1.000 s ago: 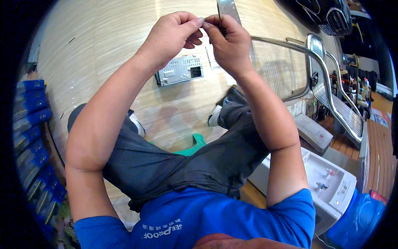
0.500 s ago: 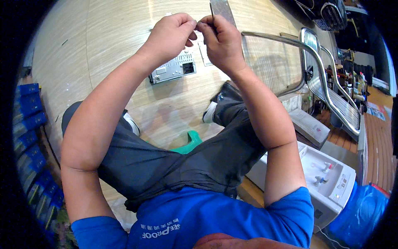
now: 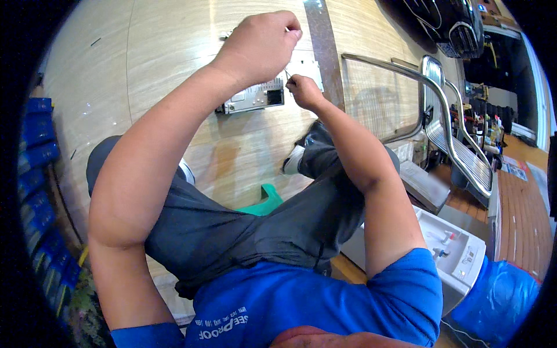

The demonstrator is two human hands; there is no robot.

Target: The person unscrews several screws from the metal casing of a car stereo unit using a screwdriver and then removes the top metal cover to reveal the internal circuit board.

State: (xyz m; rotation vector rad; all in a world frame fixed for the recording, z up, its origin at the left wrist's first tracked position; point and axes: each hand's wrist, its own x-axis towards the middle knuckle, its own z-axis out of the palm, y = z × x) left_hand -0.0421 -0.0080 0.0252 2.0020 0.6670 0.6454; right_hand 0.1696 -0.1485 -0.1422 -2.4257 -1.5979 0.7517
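Observation:
On the floor in front of me lies a silver metal car stereo unit (image 3: 255,100), with small slots and a black connector socket. My left hand (image 3: 261,46) is raised over it, thumb and fingers pinched together, and its forearm hides part of the unit. Whatever the left fingers pinch is too small to make out. Lower down, my right hand (image 3: 304,93) is at the unit's right end, fingers closed. A thin, light sliver shows at its fingertips, and I cannot tell what it is. Behind the right hand lies a flat pale metal plate (image 3: 310,71).
A green plastic stool (image 3: 264,202) shows between my legs. To the right stand a chrome-framed metal bench (image 3: 444,124) and a white water dispenser (image 3: 449,246), with a blue plastic bag (image 3: 496,301) beside it. Blue boxes (image 3: 40,151) line the left side.
My hands were together at the fingertips and are now apart. The right has dropped toward the stereo unit's right end; the left has shifted right and slightly up.

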